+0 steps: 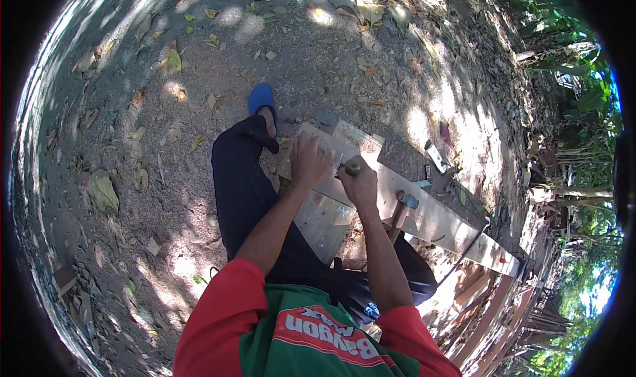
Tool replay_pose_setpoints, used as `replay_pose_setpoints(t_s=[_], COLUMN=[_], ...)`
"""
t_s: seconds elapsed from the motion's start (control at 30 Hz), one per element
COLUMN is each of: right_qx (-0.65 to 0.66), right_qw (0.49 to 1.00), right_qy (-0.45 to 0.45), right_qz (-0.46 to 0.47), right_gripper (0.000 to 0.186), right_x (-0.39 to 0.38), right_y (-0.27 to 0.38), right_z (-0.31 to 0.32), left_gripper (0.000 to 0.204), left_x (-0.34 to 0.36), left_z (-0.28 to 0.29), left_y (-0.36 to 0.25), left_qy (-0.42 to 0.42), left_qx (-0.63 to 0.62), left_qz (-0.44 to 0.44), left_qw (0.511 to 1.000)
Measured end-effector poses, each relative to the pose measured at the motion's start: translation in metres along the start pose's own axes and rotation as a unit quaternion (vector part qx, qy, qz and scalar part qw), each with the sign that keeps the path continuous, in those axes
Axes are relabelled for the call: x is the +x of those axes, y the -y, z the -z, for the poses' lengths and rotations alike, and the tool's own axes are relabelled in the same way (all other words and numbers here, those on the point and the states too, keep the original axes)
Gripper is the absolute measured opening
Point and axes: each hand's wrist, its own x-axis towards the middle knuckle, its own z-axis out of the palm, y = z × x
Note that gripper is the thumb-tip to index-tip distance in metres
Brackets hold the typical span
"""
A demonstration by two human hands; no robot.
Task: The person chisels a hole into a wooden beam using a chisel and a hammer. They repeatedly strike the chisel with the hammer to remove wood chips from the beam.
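A long pale wooden board point(391, 182) runs slantwise from the upper middle to the lower right. My left hand point(310, 160) lies on its near-left end, fingers stretched out over the wood. Beside it, my right hand point(361, 185) is closed around a chisel point(353, 168) with a rounded wooden handle. The handle's butt faces up, and its metal part points toward my left fingers; the tip is hard to make out. A hammer point(407, 199) with a metal head and wooden handle rests on the board, right of my right forearm.
Wooden blocks point(358, 141) and a marked plank point(324, 221) sit around the board. Small tools point(434, 157) lie on the dirt to the right. A dark curved rod point(472, 243) crosses the board's far end. Timber point(487, 317) is piled lower right. My foot in a blue shoe point(261, 97) is ahead.
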Motion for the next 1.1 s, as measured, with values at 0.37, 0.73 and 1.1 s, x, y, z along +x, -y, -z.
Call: replay_pose_setpoints(t_s=[0.37, 0.73, 1.1], right_qx=[0.416, 0.166, 0.339], right_qw=[0.894, 0.985, 0.940], right_qy=[0.028, -0.025, -0.026], right_qz=[-0.165, 0.029, 0.034], right_gripper=[0.012, 0.013, 0.003], right_x=[-0.018, -0.002, -0.016], right_y=[-0.104, -0.049, -0.108], right_z=[0.042, -0.013, -0.019], left_gripper=[0.035, 0.035, 0.036], left_x=[-0.003, -0.025, -0.021], left_z=[0.013, 0.001, 0.008], left_y=[-0.005, 0.016, -0.005], left_qy=[0.049, 0.080, 0.114], left_qx=[-0.135, -0.192, -0.227], left_qz=[0.061, 0.082, 0.074], left_qw=[0.988, 0.975, 0.964])
